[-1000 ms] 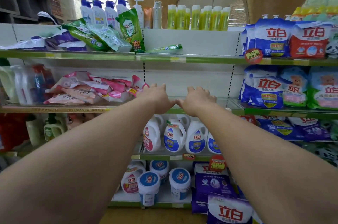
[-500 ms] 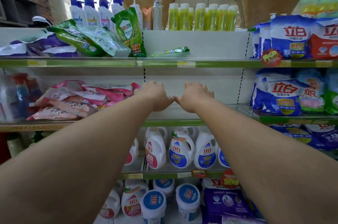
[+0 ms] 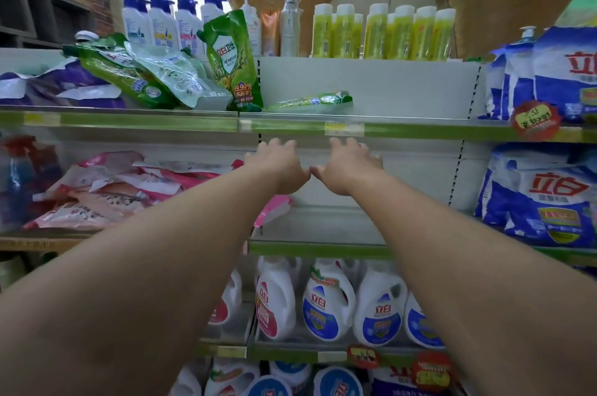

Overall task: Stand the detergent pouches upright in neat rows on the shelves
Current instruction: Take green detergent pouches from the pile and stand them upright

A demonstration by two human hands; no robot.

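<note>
Left hand [image 3: 279, 166] and right hand [image 3: 347, 168] reach forward side by side, palms down, fingers loosely spread, holding nothing; the thumbs nearly touch. Both hover over a bare stretch of the middle shelf [image 3: 318, 248]. Pink detergent pouches [image 3: 106, 189] lie flat, heaped left of the hands. Green pouches [image 3: 135, 76] slump on the upper shelf [image 3: 290, 129]; one green pouch [image 3: 234, 63] stands upright.

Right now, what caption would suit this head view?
Empty left hand and right hand reach toward a bare shelf beside toppled pink detergent pouches.
</note>
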